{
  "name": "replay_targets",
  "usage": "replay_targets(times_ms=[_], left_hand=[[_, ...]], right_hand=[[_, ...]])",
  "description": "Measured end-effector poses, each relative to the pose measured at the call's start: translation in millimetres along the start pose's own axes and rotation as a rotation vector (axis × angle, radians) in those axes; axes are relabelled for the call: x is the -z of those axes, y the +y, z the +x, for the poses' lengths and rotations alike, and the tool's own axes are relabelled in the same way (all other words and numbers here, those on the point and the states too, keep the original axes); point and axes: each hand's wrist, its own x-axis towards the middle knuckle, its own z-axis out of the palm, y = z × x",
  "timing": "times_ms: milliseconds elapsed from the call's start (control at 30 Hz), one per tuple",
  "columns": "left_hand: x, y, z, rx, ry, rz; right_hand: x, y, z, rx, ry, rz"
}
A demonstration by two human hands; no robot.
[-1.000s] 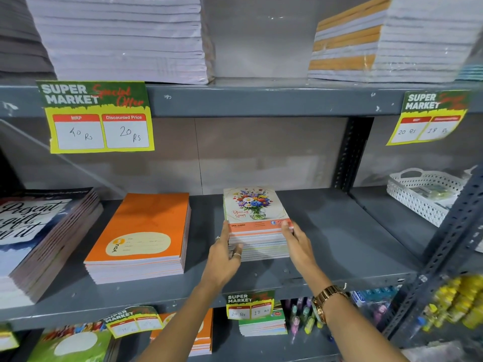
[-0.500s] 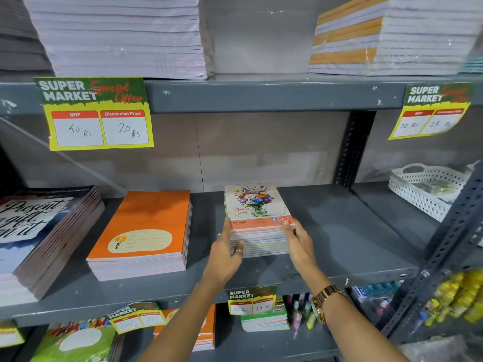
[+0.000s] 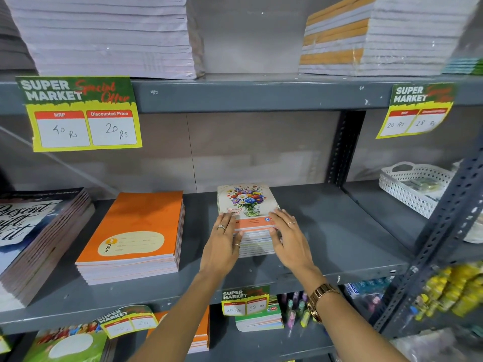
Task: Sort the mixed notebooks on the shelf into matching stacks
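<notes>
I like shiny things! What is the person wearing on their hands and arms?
The left hand has two rings: one with a small stone and a plain thin band. The right hand has one thin ring. A gold-coloured metal watch with a link band sits on the right wrist. Both forearms are bare, with no sleeves showing.

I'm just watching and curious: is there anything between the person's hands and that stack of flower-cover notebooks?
Nothing visible. The left hand and right hand already rest on the flower notebook stack, fingers over its front corners. The orange notebook stack lies apart to the left, with bare shelf on the right.
</notes>
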Motion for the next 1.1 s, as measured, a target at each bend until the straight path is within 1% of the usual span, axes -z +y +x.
replay_targets(times_ms=[200,400,733,833,933,1000,1100], left_hand=[[3,0,1,0.028,-0.006,-0.029],[-2,0,-3,0.039,0.053,-0.082],[-3,-1,-3,0.026,0.07,-0.073],[-2,-3,-3,0.003,0.074,-0.101],[2,-7,-6,-0.014,0.024,-0.121],[5,-14,-14,-0.06,-0.004,-0.069],[9,-25,-24,-0.137,0.01,0.003]], right_hand=[[-8,11,-1,0.044,0.048,-0.1],[-11,12,-4,0.054,0.111,-0.119],[-15,10,-4,0.057,0.175,-0.137],[-14,7,-4,0.058,0.173,-0.164],[-13,5,-3,0.069,0.143,-0.244],[-15,0,-6,0.062,0.138,-0.29],[-23,-10,-7,0.056,0.161,-0.313]])
